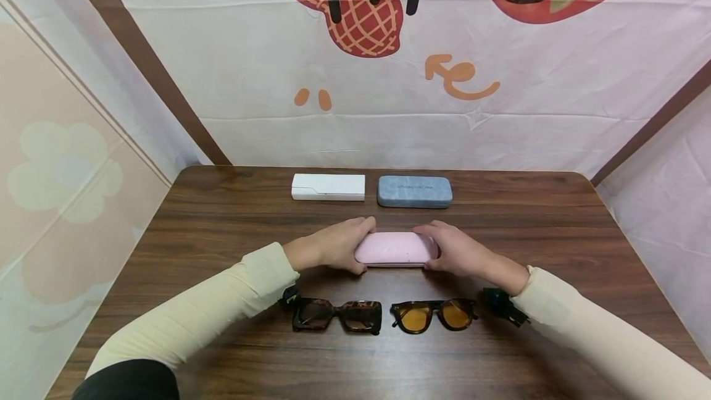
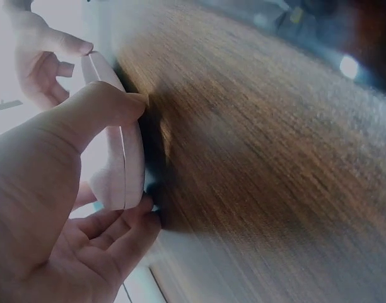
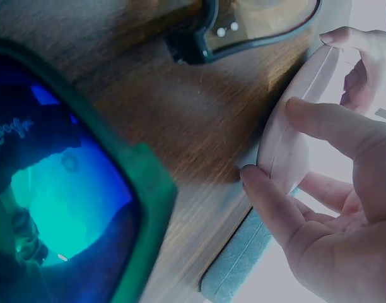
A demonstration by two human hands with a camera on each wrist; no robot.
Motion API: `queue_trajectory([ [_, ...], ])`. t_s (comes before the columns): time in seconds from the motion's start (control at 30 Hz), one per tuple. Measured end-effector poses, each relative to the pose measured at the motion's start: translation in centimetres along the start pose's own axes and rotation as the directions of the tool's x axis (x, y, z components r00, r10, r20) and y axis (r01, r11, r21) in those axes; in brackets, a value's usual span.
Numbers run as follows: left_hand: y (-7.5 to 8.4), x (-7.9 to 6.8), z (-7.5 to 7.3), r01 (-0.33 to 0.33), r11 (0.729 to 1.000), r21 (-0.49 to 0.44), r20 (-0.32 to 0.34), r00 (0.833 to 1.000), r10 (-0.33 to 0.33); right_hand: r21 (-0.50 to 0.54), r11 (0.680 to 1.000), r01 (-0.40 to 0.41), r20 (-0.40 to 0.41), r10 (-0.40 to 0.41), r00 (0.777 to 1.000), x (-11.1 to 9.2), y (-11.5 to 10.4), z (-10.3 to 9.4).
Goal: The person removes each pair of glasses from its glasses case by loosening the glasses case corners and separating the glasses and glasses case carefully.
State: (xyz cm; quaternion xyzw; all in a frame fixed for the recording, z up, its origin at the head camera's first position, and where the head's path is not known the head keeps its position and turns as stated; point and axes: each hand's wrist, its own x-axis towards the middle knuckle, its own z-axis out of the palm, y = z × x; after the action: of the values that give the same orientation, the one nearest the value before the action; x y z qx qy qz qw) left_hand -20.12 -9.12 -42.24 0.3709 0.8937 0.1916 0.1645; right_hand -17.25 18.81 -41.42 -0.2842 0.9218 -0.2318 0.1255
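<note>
A pink glasses case (image 1: 395,248) with its lid closed is held at the middle of the table. At its left end my left hand (image 1: 339,245) grips it, thumb on the near side and fingers at the far side. The opposite end is gripped by my right hand (image 1: 463,252). In the left wrist view the seam of the case (image 2: 135,167) shows as a thin line between thumb and fingers. From the right wrist, thumb and fingertips press on the case (image 3: 287,136). Whether its underside touches the table cannot be told.
Behind the case lie a white case (image 1: 328,187) and a blue-grey case (image 1: 415,192). Nearer are tortoiseshell sunglasses (image 1: 337,316) and yellow-lensed glasses (image 1: 434,315). Green-framed mirrored sunglasses (image 3: 149,183) lie by the right wrist. Printed cloth (image 1: 389,134) hangs behind the wooden table (image 1: 222,196).
</note>
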Motion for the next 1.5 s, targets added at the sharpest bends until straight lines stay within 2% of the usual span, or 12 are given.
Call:
queue_trajectory([
  [0.23,-0.1,-0.4,-0.2,0.007,1.0,-0.005,0.004,1.0,-0.007,-0.012,1.0,0.001,0.006,-0.001,1.0,0.3,-0.2,-0.1],
  [0.6,-0.8,-1.1,-1.4,0.037,0.999,-0.017,-0.008,0.999,-0.037,-0.025,1.0,0.013,0.006,-0.013,1.0,1.6,-1.2,-0.6],
  [0.83,-1.8,-2.2,-3.0,0.074,0.996,-0.043,-0.02,0.997,-0.075,-0.019,0.999,0.043,-0.015,-0.043,0.999,3.5,-2.1,-0.3],
  [1.0,-2.7,-3.0,-3.9,0.091,0.993,-0.079,-0.03,0.995,-0.094,0.006,1.0,0.015,-0.021,-0.015,1.0,4.9,-3.0,-0.4],
  [1.13,-3.7,-3.7,-4.3,0.114,0.99,-0.087,-0.044,0.992,-0.118,-0.001,1.0,-0.002,-0.018,0.002,1.0,6.3,-3.7,-0.2],
  [1.27,-4.7,-4.4,-4.6,0.142,0.986,-0.091,-0.045,0.988,-0.147,-0.031,0.999,0.013,-0.019,-0.013,1.0,7.7,-4.4,0.2],
  [1.5,-6.4,-4.8,-5.2,0.162,0.984,-0.073,-0.038,0.986,-0.165,-0.055,0.998,0.024,-0.03,-0.026,0.999,9.6,-5.2,0.9],
])
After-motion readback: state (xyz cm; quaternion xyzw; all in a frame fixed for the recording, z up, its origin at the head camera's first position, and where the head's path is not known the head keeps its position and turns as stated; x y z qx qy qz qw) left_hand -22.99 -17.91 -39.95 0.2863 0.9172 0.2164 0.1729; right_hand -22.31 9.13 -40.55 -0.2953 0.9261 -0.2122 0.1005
